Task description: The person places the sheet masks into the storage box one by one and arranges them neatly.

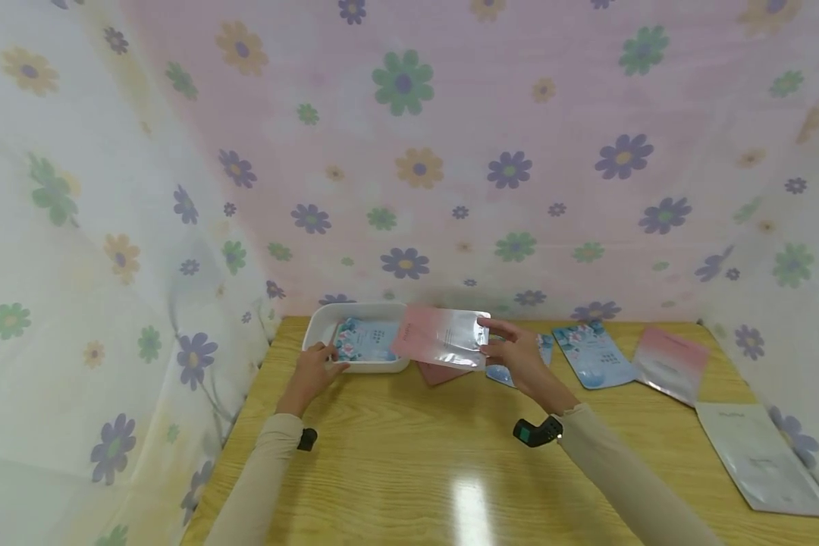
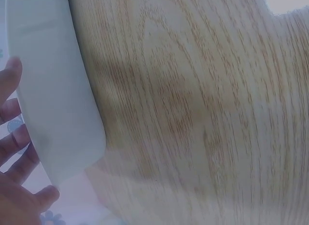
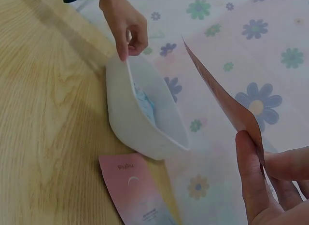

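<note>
A white plastic bin (image 1: 317, 327) stands at the back left of the table, with a blue floral face mask packet (image 1: 368, 340) lying in it. My left hand (image 1: 314, 373) grips the bin's near left rim; in the right wrist view the left hand (image 3: 126, 27) pinches that rim between thumb and fingers. My right hand (image 1: 522, 360) holds a pink-and-silver mask packet (image 1: 444, 336) by its right end. This packet is raised, its far end overlapping the bin's right side in the head view. In the right wrist view the held packet (image 3: 224, 102) shows nearly edge-on.
Beneath the held packet lies another pink packet (image 1: 440, 373), beside the bin. Farther right on the wooden table (image 1: 396, 455) lie blue packets (image 1: 595, 356), a pink-and-silver packet (image 1: 672, 364) and a large silver packet (image 1: 764, 455). Flowered cloth (image 1: 450, 189) walls the back and sides.
</note>
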Motion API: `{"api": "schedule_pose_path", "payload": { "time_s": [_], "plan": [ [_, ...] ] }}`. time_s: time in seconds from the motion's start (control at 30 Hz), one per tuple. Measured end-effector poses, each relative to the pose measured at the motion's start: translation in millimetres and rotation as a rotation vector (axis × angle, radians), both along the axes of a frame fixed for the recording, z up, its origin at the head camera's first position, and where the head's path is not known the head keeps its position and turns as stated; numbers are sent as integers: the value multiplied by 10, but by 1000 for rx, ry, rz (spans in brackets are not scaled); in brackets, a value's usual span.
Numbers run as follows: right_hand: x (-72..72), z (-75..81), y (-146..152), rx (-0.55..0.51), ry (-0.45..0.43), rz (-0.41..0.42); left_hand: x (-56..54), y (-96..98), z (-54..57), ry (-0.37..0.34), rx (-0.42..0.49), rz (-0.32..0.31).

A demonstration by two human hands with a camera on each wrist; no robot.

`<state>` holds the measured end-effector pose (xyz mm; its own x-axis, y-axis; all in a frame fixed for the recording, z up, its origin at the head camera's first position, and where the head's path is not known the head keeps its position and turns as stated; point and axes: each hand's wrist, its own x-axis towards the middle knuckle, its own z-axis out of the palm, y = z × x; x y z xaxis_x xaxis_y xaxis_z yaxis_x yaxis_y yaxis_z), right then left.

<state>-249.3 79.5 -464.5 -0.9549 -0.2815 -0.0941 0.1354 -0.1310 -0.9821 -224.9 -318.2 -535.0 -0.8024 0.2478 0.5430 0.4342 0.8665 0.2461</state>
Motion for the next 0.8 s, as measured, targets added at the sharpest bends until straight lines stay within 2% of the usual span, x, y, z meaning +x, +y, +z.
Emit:
{"api": "schedule_pose_path", "payload": {
  "time_s": [0.2,0.47,0.63,0.8],
  "plan": [
    [-196,-92,-286,11,-28,29,-4,-35,-28,-5,-2,20],
    [-418,-220,-779,0,-89,-15,11,-45,34,-18,14,19],
    [-522,-327,-1088,30,-70,-26,9,-46,44,-31,13,33],
    [-613,-452,-1353,46,-56,-58,-4,-10,30,-74,-4,29]
  ]
}}
